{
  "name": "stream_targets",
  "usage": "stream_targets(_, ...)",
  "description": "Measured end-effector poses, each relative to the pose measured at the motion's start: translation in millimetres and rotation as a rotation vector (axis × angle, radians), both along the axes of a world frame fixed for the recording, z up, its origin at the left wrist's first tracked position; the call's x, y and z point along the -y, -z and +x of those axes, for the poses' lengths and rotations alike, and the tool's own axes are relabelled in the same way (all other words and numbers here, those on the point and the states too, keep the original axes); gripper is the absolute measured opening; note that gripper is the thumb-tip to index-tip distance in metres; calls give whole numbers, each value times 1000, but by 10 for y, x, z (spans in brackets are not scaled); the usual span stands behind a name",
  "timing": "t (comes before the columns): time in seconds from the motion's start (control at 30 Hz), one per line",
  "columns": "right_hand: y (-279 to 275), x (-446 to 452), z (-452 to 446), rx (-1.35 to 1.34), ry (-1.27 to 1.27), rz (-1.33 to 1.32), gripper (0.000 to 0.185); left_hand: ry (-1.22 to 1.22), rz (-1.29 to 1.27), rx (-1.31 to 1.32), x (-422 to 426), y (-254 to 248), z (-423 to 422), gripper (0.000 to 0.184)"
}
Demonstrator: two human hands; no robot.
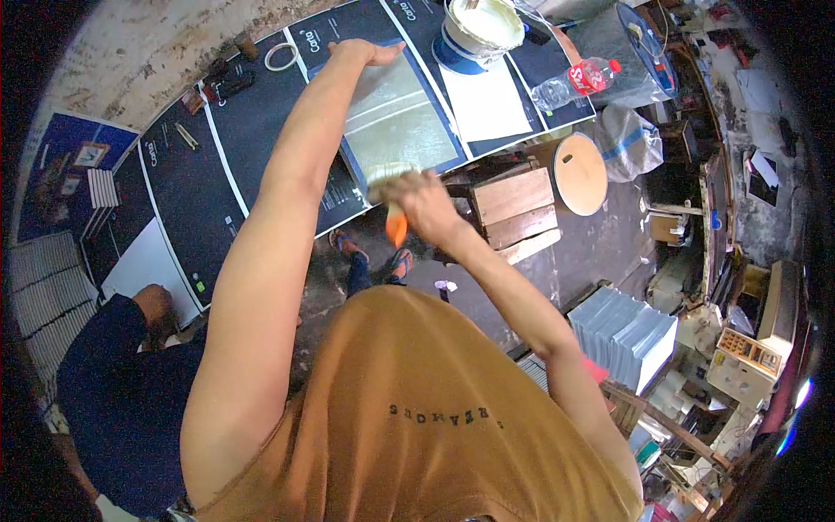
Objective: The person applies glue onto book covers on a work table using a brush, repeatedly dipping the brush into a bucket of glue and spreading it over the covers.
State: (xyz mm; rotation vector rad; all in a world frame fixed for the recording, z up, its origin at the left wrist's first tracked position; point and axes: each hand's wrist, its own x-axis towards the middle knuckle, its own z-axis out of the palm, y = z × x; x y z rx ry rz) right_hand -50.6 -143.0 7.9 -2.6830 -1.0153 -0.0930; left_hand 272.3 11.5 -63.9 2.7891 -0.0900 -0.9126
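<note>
A flat rectangular panel (pixel 396 126) with a grey-green middle and blue borders lies on the table; a pale, wet-looking film covers part of it. My left hand (pixel 370 54) rests at the panel's far edge with its fingers stretched out. Over the panel's near edge, my right hand (pixel 422 202) is closed around a brush (pixel 397 228) with an orange handle. Its pale bristles touch or hover just above the surface; motion blur hides which. Beyond the panel to the right stands a white and blue bucket (pixel 474 39) of creamy white paste.
White sheets (pixel 487 104) and a plastic bottle with a red label (pixel 578 83) lie right of the panel. A tape roll (pixel 281 57) sits left. Another person (pixel 130 391) is at my left. A wooden stool (pixel 517 204) and stacked grey sheets (pixel 622 335) stand right.
</note>
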Motion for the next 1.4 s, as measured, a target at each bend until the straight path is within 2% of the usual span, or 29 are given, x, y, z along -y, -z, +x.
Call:
stream_targets(0.07,91,44,-231,-59,-101,-77,34,-2,-18,-6,-36,125,98,99)
stream_targets(0.1,-176,72,-261,-180,-143,-192,34,-10,-29,-7,-61,134,90,99)
stream_targets(0.13,-322,107,-257,-223,-164,-106,34,-10,-38,-9,-57,116,58,99)
stream_targets(0.2,-373,78,-112,-4,-49,-78,33,-4,-54,-9,-35,73,27,99)
stream_targets(0.27,-384,-23,163,30,85,120,32,-5,-73,-8,-26,47,47,98)
stream_targets(0.33,-154,-82,349,40,83,145,32,-3,-86,-6,-17,64,52,98)
stream_targets(0.4,102,-147,204,-109,-22,-88,32,-7,-104,-5,-21,109,66,98)
stream_targets(0.43,171,-131,26,-12,-93,-52,32,-9,-107,-4,-17,131,79,98)
stream_targets(0.53,-262,102,-247,-319,-146,-180,37,-57,-120,-11,-88,63,67,97)
stream_targets(0.6,-396,178,-49,-223,-101,-173,39,-59,-116,-33,-142,-52,-51,96)
stream_targets(0.67,-420,55,336,-25,24,24,39,-32,-121,-35,-89,-304,-171,96)
stream_targets(0.73,-396,-121,716,-102,55,157,41,14,-127,23,-15,63,98,95)
stream_targets(0.77,-215,-150,754,-79,-11,68,39,35,-126,49,1,333,257,95)
stream_targets(0.83,231,-152,751,-31,-138,-108,38,50,-97,78,-13,250,215,94)
stream_targets(0.9,71,9,366,-158,-182,-60,36,11,-56,69,-96,-329,-302,93)
stream_targets(1.0,-387,270,118,-375,-223,-196,32,-4,-34,115,-139,-280,-348,90)
stream_targets(1.03,-536,284,123,-465,-213,-259,31,6,-52,106,-170,-286,-338,95)
stream_targets(1.1,-511,250,409,-296,-161,-27,30,45,-90,88,-173,-276,-333,105)
stream_targets(1.13,-466,212,615,-204,-138,91,30,37,-77,79,-143,-307,-331,99)
stream_targets(1.2,-322,33,1012,-121,-114,78,31,18,-35,63,-119,-351,-313,87)
stream_targets(1.23,-277,-7,1086,-84,-98,74,31,17,-47,72,-119,-316,-317,87)
stream_targets(1.33,41,172,796,-146,-188,-174,34,27,-88,93,-114,-261,-348,89)
stream_targets(1.4,-94,435,477,-284,-270,-180,33,22,-97,100,-202,-299,-432,93)
